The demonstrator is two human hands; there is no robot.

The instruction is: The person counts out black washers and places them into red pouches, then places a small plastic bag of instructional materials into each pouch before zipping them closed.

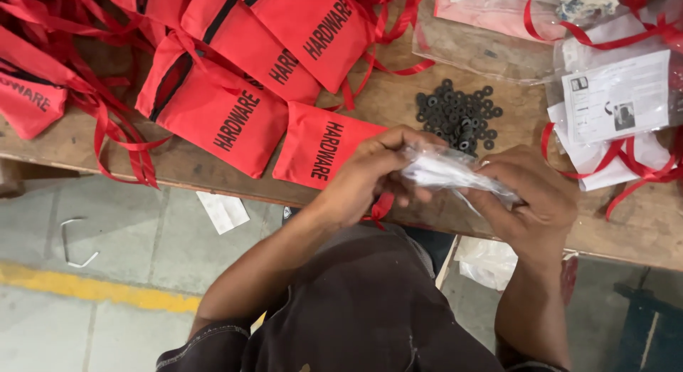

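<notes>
Both hands hold a small clear plastic bag (455,171) just above the bench's near edge (640,237). Left hand (370,173) fingers clamped on its left end, right hand (533,194) fingers pinched on its right end. Bag's long axis runs left-right, tilted down toward the right; which end is the mouth, cannot tell. Progress judgement: many red pouches (213,108) already lie finished toward the far left corner; a pile of black washers (459,116) just beyond the hands is left loose.
</notes>
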